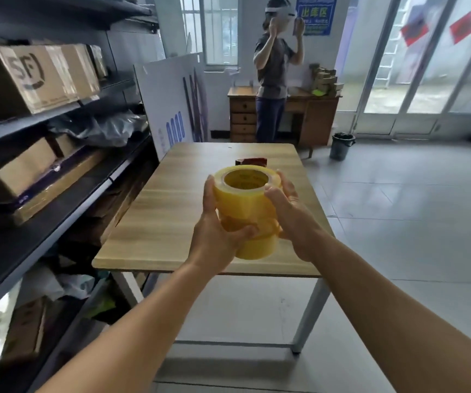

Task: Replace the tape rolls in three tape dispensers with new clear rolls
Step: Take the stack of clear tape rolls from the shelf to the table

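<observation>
**Stack of tape rolls held over the table**

A wooden table (149, 211) stands beside dark shelving (58, 177) loaded with cardboard boxes (44, 78). Above the table, the left hand (214, 236) and right hand (291, 211) clasp a stack of yellowish tape rolls (245, 205) from both sides. A red object (252, 161), too hidden to identify, lies behind it.

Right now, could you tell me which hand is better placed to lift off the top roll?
Probably the right hand: it grips the top of the tape stack, while the left hand holds it lower down.
</observation>
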A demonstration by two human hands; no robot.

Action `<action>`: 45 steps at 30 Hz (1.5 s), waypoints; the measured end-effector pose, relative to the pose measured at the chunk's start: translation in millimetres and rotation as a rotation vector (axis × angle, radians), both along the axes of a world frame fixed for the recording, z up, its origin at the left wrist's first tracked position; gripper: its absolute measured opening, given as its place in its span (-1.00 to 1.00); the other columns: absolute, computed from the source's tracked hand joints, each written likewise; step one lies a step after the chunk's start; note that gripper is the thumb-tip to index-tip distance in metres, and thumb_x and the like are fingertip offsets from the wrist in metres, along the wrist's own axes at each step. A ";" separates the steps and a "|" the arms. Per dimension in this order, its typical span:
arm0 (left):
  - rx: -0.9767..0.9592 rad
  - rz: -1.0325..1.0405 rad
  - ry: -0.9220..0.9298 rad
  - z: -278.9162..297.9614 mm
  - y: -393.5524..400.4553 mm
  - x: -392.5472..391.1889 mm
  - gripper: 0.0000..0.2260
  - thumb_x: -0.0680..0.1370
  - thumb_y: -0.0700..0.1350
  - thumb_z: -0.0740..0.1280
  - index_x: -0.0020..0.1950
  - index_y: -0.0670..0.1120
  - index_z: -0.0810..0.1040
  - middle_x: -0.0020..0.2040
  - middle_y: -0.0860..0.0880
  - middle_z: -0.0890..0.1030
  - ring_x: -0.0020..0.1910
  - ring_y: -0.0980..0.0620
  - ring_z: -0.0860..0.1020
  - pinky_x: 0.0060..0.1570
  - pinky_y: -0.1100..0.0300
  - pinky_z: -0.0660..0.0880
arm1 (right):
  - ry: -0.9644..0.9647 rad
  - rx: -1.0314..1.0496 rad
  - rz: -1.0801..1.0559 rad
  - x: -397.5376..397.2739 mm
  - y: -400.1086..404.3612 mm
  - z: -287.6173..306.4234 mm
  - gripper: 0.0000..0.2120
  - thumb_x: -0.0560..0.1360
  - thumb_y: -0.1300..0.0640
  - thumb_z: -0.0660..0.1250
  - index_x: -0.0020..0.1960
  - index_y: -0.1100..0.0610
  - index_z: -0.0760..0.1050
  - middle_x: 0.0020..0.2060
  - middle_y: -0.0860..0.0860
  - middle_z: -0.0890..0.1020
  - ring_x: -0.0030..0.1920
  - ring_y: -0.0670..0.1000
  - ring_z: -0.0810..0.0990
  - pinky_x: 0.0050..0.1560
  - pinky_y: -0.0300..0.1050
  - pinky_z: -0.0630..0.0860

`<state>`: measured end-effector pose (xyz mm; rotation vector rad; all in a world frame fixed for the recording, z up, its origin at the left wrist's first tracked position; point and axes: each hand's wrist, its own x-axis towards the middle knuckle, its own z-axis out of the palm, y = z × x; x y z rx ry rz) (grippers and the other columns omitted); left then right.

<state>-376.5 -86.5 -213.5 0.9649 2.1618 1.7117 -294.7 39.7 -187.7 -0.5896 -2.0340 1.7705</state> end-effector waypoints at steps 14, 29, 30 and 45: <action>-0.037 -0.071 -0.165 -64.0 143.5 -20.0 0.04 0.36 -0.14 0.53 0.42 0.41 -0.21 0.23 0.24 0.29 0.21 0.08 0.36 0.10 0.03 0.42 | -0.048 -0.114 -0.028 -17.7 143.8 -70.0 -0.37 0.40 -0.24 0.19 0.41 -0.40 0.03 0.12 -0.28 0.36 0.13 -0.06 0.44 0.14 0.11 0.49; 0.007 -0.029 -0.300 -93.7 315.6 -27.4 0.05 0.32 -0.24 0.54 0.47 0.35 -0.11 0.30 0.19 0.34 0.29 0.00 0.42 0.21 -0.13 0.47 | -0.079 -0.134 -0.011 -27.7 309.7 -84.6 -0.64 0.42 -0.17 0.22 -0.03 -0.66 0.22 0.14 -0.19 0.47 0.14 -0.04 0.51 0.04 -0.04 0.53; 0.000 -0.040 -0.295 -96.4 322.5 -27.0 0.05 0.32 -0.23 0.54 0.47 0.34 -0.11 0.26 0.23 0.34 0.28 0.01 0.42 0.20 -0.12 0.48 | -0.087 -0.136 -0.031 -25.6 315.6 -86.4 -0.64 0.41 -0.17 0.21 -0.02 -0.65 0.20 0.13 -0.20 0.46 0.14 -0.04 0.50 0.04 -0.04 0.52; -0.027 0.291 -0.276 -134.3 426.2 -22.6 0.02 0.34 -0.14 0.55 0.44 0.38 -0.13 0.33 0.20 0.27 0.30 0.02 0.38 0.17 -0.10 0.49 | -0.169 -0.139 0.246 -67.5 439.3 -129.8 -0.37 0.37 -0.17 0.23 0.42 -0.27 0.16 0.30 -0.02 0.41 0.24 0.09 0.45 0.23 0.18 0.47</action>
